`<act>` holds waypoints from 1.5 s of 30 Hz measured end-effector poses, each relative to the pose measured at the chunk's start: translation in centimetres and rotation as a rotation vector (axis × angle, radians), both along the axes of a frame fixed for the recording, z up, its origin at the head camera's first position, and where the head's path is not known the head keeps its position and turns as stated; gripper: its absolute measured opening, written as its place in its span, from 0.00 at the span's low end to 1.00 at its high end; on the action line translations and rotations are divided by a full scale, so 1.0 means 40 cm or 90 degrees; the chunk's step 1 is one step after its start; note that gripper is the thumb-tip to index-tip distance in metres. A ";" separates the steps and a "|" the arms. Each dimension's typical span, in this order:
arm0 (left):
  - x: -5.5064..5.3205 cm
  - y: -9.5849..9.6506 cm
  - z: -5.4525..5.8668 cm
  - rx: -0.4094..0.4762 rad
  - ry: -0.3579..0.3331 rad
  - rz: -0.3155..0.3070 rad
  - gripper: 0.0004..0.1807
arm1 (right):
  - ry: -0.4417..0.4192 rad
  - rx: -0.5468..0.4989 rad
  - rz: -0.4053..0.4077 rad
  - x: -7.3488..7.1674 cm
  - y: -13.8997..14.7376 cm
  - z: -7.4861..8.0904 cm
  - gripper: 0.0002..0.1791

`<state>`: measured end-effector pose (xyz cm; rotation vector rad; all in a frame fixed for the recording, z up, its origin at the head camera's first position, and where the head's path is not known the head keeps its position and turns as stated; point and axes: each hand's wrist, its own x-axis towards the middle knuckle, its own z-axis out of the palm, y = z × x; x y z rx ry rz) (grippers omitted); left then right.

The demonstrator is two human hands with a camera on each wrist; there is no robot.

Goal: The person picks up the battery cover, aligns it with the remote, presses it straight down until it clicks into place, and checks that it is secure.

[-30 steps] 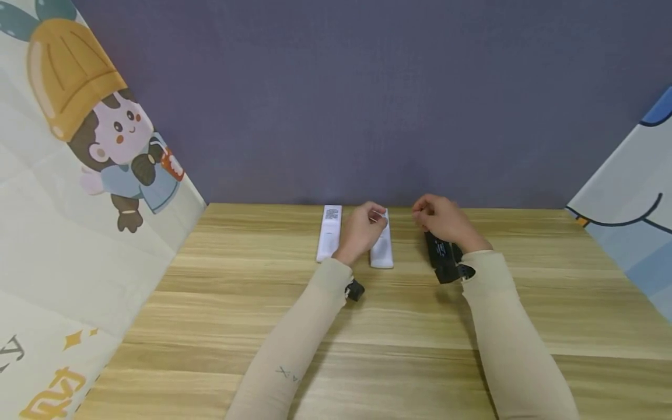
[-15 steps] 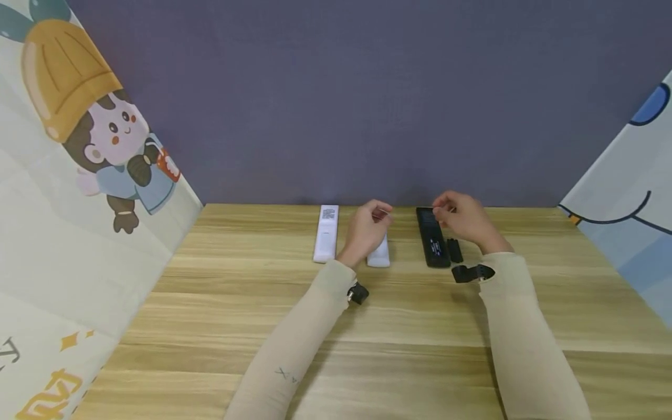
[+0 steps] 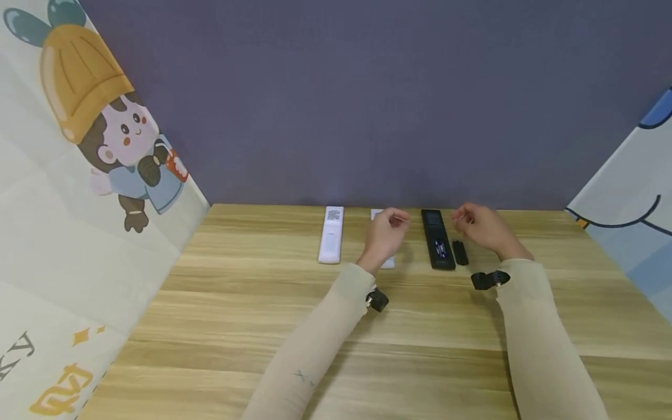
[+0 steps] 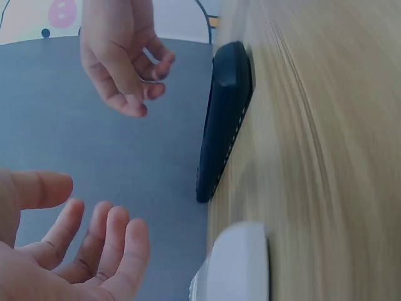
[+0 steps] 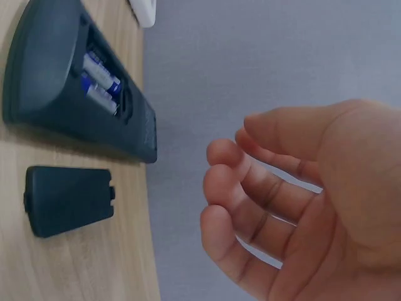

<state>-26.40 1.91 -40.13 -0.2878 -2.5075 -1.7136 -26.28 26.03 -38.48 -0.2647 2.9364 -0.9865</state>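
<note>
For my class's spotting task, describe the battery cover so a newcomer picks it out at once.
Near the far edge of the table lies a black remote with its batteries exposed. Just to its right, apart from it, is the cover, black too but much shorter and flatter.

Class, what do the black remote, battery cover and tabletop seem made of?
Black remote: probably matte plastic, from its smooth rounded body. Battery cover: likely matte plastic, with moulded tabs. Tabletop: satin wood or laminate, from its streaked grain; unclear which.
</note>
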 end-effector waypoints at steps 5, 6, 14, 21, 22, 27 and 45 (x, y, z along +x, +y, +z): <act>0.003 0.040 -0.010 0.009 -0.054 0.008 0.07 | -0.009 -0.002 0.002 -0.006 0.012 -0.014 0.15; 0.003 0.049 -0.013 0.014 -0.069 0.009 0.07 | -0.011 -0.001 0.001 -0.007 0.013 -0.016 0.15; 0.000 0.108 -0.032 0.027 -0.149 -0.006 0.11 | -0.018 0.021 0.003 -0.016 0.022 -0.029 0.15; 0.004 0.140 -0.053 -0.044 -0.188 0.007 0.14 | -0.049 0.044 0.006 -0.023 0.033 -0.038 0.14; 0.005 0.145 -0.058 -0.049 -0.190 0.007 0.15 | -0.053 0.044 0.008 -0.024 0.036 -0.042 0.14; 0.013 0.169 -0.063 -0.091 -0.175 0.021 0.19 | -0.065 0.049 0.018 -0.025 0.050 -0.068 0.12; 0.032 0.227 -0.073 -0.245 -0.134 0.065 0.29 | -0.057 0.111 0.046 -0.017 0.047 -0.098 0.12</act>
